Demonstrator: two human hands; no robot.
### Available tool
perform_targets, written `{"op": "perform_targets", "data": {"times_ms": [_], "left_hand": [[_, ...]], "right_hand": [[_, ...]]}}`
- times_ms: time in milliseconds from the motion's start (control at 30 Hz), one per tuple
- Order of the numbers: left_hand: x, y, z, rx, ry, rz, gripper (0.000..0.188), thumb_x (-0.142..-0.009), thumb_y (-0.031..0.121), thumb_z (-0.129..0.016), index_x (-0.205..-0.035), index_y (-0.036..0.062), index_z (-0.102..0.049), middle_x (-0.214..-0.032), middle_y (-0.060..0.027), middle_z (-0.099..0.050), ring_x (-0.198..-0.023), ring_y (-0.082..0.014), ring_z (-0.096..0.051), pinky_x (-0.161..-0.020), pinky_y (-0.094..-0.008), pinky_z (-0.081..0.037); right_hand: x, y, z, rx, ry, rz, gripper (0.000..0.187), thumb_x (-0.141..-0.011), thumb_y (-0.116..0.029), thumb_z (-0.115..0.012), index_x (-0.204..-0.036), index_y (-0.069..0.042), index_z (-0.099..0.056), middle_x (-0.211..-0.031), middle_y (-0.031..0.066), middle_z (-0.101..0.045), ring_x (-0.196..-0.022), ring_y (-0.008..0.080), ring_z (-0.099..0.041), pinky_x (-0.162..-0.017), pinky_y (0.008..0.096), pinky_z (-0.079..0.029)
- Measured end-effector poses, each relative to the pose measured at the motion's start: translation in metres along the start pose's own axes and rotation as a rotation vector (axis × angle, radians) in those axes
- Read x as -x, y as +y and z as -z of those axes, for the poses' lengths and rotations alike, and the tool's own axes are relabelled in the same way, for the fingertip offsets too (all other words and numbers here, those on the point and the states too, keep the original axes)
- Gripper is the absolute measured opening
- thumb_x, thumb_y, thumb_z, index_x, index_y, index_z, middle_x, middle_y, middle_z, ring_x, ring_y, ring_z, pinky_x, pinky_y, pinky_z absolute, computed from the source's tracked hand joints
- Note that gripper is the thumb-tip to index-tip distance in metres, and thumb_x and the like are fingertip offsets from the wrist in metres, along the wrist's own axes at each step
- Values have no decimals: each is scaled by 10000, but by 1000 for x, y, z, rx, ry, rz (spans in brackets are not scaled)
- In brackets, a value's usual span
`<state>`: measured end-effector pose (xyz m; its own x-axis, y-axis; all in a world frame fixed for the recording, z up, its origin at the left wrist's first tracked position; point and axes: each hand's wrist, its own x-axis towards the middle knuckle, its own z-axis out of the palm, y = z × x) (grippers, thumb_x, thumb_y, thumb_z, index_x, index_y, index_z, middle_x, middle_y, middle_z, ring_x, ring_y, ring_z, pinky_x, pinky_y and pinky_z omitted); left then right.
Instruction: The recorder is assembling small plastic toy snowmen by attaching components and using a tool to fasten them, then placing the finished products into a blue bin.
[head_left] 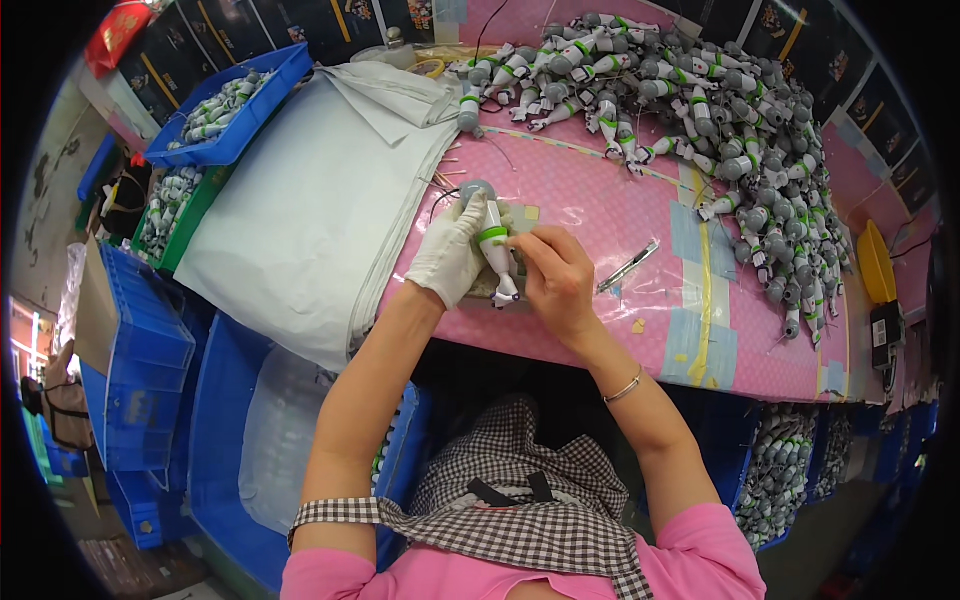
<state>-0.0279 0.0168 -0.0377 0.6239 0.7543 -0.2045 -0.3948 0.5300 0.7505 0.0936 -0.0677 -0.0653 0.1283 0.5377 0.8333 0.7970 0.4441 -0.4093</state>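
Leftmost on my feed, a blue tray (262,119) and a green bin (200,221) hold loose toy parts, and white sheets (310,190) cover that end of the counter (572,195). Beside the sheets I see the left hand (448,255), in a white glove, clamped around the upper part of a toy limb (494,238). The limb sits over the pink counter, grey ball away from the person, foot end toward them; whether it rests there I cannot tell. A dark lead (437,203) curves by the ball.

I judge the limb light and stiff, hard plastic, its smooth shell a little slippery under a glove. I'd hold it by the thick white body and spare the lead, probably the fragile bit. Next, the bare right hand (556,280) has thumb and forefinger drawn together at the green band; I can't tell whether anything thin lies between them. Further right are a craft knife (628,267), a big heap of limbs (745,100) and a yellow bowl (876,262).
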Motion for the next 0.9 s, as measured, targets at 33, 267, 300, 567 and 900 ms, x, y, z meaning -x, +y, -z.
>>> {"op": "perform_targets", "data": {"times_ms": [33,267,300,567,900], "left_hand": [[-2,-2,2,-3,2,-25,271,-942,314,-473,-1098,92,-471,-957,-76,-562,-793,-195,-575,-657,-358,-517],[-6,-5,8,92,-20,-39,293,-936,320,-485,-1097,76,-467,-969,-81,-558,-799,-195,-576,-649,-364,-519],[-6,-5,8,95,-18,-43,293,-936,320,-485,-1097,76,-467,-969,-81,-558,-799,-195,-576,-649,-364,-519],[-6,-4,14,90,-58,-20,270,-947,292,-467,-1092,64,-471,-969,-85,-553,-837,-203,-567,-752,-357,-510],[-4,-4,15,98,-75,-5,285,-951,284,-460,-1116,52,-467,-962,-101,-558,-864,-216,-572,-796,-370,-500]], "right_hand": [[5,-2,0,-17,8,-34,205,-709,105,-601,-865,-23,-636,-819,97,-582,-690,236,-585,-594,309,-474],[-4,-1,-5,-15,13,-40,190,-725,105,-606,-863,-20,-643,-820,90,-582,-676,212,-584,-575,293,-469],[-1,-1,-4,-17,10,-36,190,-725,105,-606,-863,-20,-643,-820,90,-582,-676,212,-584,-575,293,-469],[-1,-1,-5,-82,-3,-105,185,-737,97,-608,-870,-27,-645,-814,81,-583,-679,196,-584,-580,275,-466],[4,1,-4,-87,8,-77,200,-725,109,-614,-875,-18,-646,-810,79,-582,-688,192,-587,-592,268,-470]]}}
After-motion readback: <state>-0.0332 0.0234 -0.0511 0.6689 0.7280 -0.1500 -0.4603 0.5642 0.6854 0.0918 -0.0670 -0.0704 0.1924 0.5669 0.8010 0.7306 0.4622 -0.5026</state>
